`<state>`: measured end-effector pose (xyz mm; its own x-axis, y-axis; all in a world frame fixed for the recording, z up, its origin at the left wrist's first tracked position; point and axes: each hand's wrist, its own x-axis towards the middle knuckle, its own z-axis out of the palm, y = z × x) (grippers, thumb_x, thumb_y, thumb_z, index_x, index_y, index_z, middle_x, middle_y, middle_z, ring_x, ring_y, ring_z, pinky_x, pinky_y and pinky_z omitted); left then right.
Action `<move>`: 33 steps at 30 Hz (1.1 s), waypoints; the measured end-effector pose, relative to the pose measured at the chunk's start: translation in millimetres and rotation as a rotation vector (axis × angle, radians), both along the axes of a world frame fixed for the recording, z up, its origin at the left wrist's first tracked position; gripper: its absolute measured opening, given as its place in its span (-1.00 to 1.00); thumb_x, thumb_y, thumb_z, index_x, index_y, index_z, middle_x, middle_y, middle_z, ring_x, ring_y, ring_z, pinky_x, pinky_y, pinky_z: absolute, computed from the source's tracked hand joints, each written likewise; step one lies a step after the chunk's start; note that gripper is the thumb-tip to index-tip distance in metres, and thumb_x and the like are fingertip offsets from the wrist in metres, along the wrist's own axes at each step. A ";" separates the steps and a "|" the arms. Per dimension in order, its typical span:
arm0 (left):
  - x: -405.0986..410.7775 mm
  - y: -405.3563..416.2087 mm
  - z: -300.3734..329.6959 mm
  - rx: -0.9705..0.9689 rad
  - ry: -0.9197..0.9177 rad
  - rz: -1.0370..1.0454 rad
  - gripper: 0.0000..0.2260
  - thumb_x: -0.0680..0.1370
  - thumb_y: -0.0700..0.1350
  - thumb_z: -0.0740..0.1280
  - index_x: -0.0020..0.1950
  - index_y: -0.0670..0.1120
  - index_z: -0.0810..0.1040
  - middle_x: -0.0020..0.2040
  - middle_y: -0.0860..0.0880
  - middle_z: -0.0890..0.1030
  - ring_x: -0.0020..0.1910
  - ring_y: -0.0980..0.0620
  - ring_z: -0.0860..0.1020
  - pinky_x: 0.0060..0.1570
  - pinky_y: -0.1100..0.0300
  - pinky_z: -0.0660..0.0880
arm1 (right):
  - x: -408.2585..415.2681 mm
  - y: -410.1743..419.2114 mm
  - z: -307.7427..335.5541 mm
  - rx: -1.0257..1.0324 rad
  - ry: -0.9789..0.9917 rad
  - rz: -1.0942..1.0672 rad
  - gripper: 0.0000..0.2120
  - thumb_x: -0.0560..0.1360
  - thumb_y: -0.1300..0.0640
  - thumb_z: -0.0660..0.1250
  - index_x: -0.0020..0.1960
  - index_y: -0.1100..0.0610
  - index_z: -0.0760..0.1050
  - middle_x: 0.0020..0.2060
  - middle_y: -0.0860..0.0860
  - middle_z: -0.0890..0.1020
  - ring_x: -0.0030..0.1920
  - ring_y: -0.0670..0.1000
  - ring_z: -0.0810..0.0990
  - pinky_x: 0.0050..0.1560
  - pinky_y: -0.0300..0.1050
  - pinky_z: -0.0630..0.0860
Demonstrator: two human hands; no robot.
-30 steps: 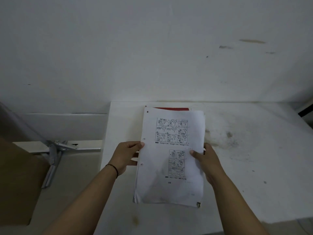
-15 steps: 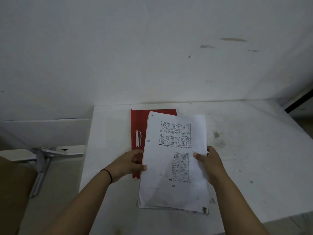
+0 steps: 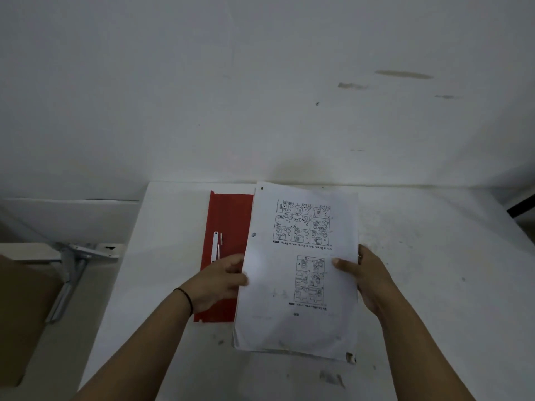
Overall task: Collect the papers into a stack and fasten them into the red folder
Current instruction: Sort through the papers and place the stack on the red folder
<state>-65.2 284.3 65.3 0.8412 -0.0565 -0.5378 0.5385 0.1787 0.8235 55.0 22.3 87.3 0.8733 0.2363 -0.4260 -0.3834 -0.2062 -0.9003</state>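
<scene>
A stack of white papers (image 3: pixel 298 279) with printed comic panels and punched holes along its left edge is held over the white table (image 3: pixel 434 256). My left hand (image 3: pixel 220 282) grips the stack's left edge, thumb on top. My right hand (image 3: pixel 364 273) grips the right edge. The red folder (image 3: pixel 228 221) lies flat on the table, left of and partly under the stack. Its white fastener strip (image 3: pixel 215 246) shows on the bare red part.
A white wall rises right behind the table. To the left, past the table's edge, stand a metal bracket (image 3: pixel 69 270) and a brown board (image 3: pixel 26 319). The tabletop to the right carries only smudges.
The paper stack has shifted to the right in both hands. More of the red folder and its fastener strip now show at the left.
</scene>
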 end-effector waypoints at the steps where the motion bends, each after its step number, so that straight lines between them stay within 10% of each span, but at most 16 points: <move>1: 2.3 -2.7 -1.1 -0.013 0.005 0.001 -0.65 0.52 -0.36 0.23 0.22 -0.03 0.53 0.18 -0.16 0.59 0.17 -0.12 0.56 0.11 0.06 0.55 | 3.8 -1.8 -0.3 0.037 0.011 0.010 -0.72 0.45 0.33 0.37 0.09 0.05 0.52 -0.02 0.00 0.67 -0.04 0.06 0.66 -0.08 -0.02 0.61; 18: 28.8 -31.2 -9.9 -0.020 0.046 0.224 -0.82 0.57 -0.18 0.25 0.14 -0.11 0.56 0.08 -0.06 0.66 0.08 -0.02 0.62 0.03 0.13 0.56 | 61.7 -22.2 -36.0 0.057 -0.061 0.166 -0.52 0.49 0.23 0.36 0.36 0.00 0.38 0.21 -0.02 0.57 0.18 0.06 0.56 0.15 0.10 0.53; 25: 57.7 -34.5 -7.0 0.117 -0.026 0.467 -0.88 0.55 -0.17 0.30 0.03 -0.09 0.60 -0.17 0.06 0.65 -0.29 0.18 0.59 -0.14 0.04 0.61 | 74.6 -22.5 -43.9 0.033 -0.066 0.204 -0.52 0.48 0.22 0.37 0.37 0.01 0.39 0.21 0.00 0.57 0.16 0.07 0.57 0.09 0.07 0.55; 33: 58.1 -30.7 -15.4 -0.068 0.092 0.510 -0.83 0.52 -0.14 0.34 0.05 -0.17 0.63 -0.01 -0.08 0.69 -0.07 0.00 0.65 -0.18 0.08 0.60 | 85.2 -14.5 -47.8 0.022 -0.049 0.231 -0.53 0.50 0.25 0.33 0.38 0.03 0.37 0.19 0.01 0.57 0.13 0.05 0.57 0.00 -0.04 0.55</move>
